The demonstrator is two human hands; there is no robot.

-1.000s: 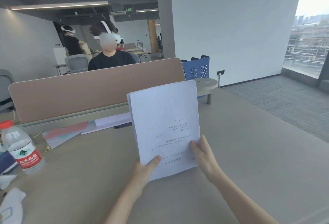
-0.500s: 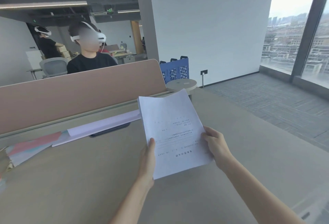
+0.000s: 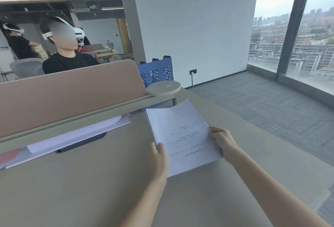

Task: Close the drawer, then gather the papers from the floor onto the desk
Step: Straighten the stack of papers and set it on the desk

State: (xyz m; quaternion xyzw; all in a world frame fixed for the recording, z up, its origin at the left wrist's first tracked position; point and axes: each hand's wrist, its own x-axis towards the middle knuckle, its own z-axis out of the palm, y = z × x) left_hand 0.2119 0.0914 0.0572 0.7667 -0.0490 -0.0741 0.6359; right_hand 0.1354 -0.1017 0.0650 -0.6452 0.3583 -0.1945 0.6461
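Observation:
A stack of white printed papers (image 3: 180, 134) is low over the beige desk (image 3: 90, 181), lying nearly flat, its text upside down to me. My left hand (image 3: 159, 158) grips its near left edge with the thumb on top. My right hand (image 3: 224, 142) holds its right edge. Whether the sheets touch the desktop I cannot tell. No drawer and no papers on the floor are in view.
More white sheets and a pink-and-teal folder (image 3: 68, 138) lie along the tan divider panel (image 3: 68, 93), over a dark flat object. A round side shelf (image 3: 163, 87) and a blue rack (image 3: 157, 72) stand at the desk's far end. A seated person wearing a headset (image 3: 66, 53) is behind the divider.
Both hands have lowered the papers from upright to nearly flat over the desk. My view has swung right, so the water bottle at the left has left the frame.

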